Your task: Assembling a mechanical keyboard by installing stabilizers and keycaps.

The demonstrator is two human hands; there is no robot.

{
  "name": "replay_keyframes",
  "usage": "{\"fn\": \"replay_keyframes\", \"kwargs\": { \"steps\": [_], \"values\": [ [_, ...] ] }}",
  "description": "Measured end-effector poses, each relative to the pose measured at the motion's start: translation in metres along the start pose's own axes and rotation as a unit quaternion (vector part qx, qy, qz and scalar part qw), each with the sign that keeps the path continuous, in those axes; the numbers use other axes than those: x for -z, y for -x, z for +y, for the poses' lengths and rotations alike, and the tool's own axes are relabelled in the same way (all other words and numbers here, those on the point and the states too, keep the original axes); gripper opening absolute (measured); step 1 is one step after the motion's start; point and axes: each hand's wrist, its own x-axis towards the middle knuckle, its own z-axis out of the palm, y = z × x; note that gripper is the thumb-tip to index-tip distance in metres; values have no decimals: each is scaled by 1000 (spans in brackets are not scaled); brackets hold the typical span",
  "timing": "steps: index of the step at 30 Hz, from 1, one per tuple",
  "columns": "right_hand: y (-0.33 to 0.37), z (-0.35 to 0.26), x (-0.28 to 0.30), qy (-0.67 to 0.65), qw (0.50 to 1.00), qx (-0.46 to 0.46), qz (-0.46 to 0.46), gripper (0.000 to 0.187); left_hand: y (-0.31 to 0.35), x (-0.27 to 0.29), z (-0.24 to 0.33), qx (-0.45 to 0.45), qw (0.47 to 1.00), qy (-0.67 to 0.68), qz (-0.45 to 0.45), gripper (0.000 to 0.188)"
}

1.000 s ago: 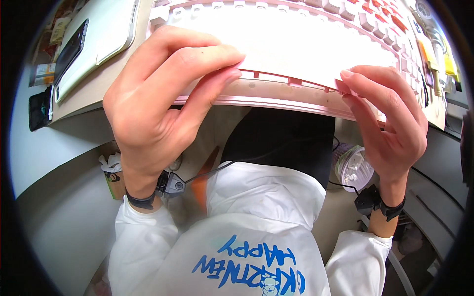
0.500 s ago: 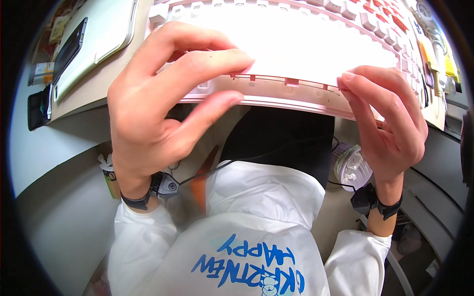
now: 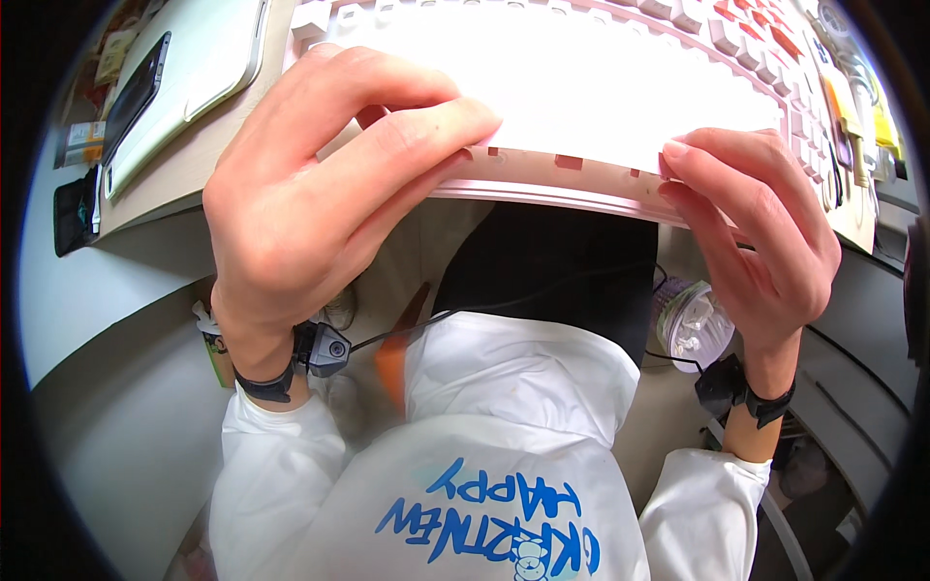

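Note:
A flat, overexposed white plate (image 3: 572,102) lies over a pink keyboard case (image 3: 562,194); glare hides its surface detail. Several small reddish tabs show under its near edge, above the trough of the case. My left hand (image 3: 300,203) is closed on the near edge toward the left, thumb below and fingers on top. At the right end of that edge, my right hand (image 3: 775,223) pinches the plate between thumb and index finger, with its other fingers curled near the case. White keycaps (image 3: 722,41) line the far right side.
Red keycaps (image 3: 760,19) lie at the far right, near yellow-handled tools (image 3: 841,107). A pale flat device (image 3: 208,73) and a dark phone (image 3: 140,92) rest at the left. Below the desk stands a bin (image 3: 693,329). Cables run from devices on both wrists (image 3: 325,349).
My left thumb has moved up from apart to meet the plate's near edge. The gap under that edge looks narrower. My right hand has barely moved.

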Motion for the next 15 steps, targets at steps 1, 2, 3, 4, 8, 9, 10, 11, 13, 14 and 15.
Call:
{"fn": "replay_keyframes", "kwargs": {
  "steps": [1, 2, 3, 4, 8, 9, 10, 11, 13, 14, 15],
  "values": [
    [0, 0, -1, 2, 1000, 5, 4, 34, 0, 0, 0, 1, 1000, -5, 4, 36],
    [0, 0, -1, 1, 1000, 5, 4, 34, 1, -1, 0, 1, 1000, -5, 4, 36],
    [0, 0, -1, 1, 1000, 4, 6, 34, 1, -1, 0, -3, 1000, -7, 7, 37],
    [0, 0, -1, 2, 1000, 2, 7, 33, 1, -2, 0, -8, 1000, -9, 11, 37],
    [0, 0, -1, 6, 1000, -1, 7, 32, 1, -2, 4, -1, 1000, -14, 12, 38],
    [0, 0, -1, 12, 1000, 3, 7, 32, 1, -2, 5, 6, 1000, -11, 12, 38],
    [0, 1, -1, 17, 1000, 7, 7, 32, 1, -3, 5, 13, 1000, -9, 13, 38],
    [0, 1, -1, 16, 1000, 7, 7, 32, 1, -3, 5, 14, 1000, -9, 13, 38],
    [0, 1, 0, 24, 1000, 8, 7, 33, 2, -4, 5, 15, 1000, -2, 19, 37],
    [1, 1, 0, 25, 1000, 8, 7, 33, 2, -4, 6, 15, 1000, -2, 20, 37],
    [0, 2, 0, 27, 999, 18, 15, 33, 2, -4, 6, 25, 999, 8, 24, 36]
  ]
}}
